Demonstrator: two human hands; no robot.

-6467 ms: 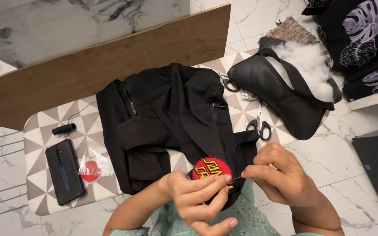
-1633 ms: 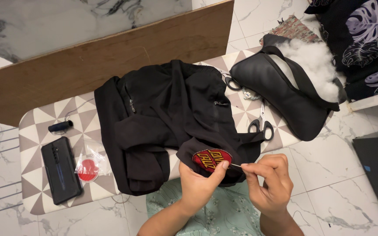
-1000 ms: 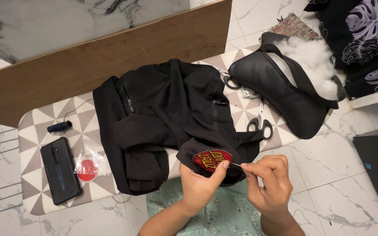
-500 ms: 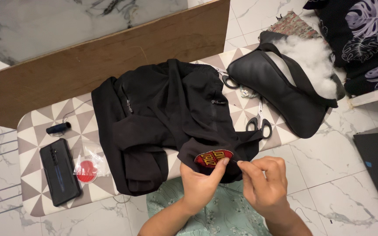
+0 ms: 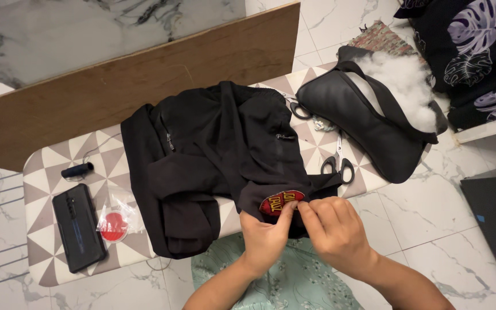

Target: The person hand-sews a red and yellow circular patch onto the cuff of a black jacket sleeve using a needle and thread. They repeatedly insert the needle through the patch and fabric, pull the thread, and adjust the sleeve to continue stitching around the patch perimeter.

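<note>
A home, by the look of it: white marble floor tiles (image 5: 431, 212) run beneath a low surface (image 5: 47, 172) covered in a grey-and-white triangle pattern, a leaf-print cushion (image 5: 477, 46) lies on the floor up to the right of the hands, and a phone (image 5: 78, 227) and handbag (image 5: 368, 126) rest among sewing things.

red round patch (image 5: 281, 202), clear packet (image 5: 117, 221)
</note>
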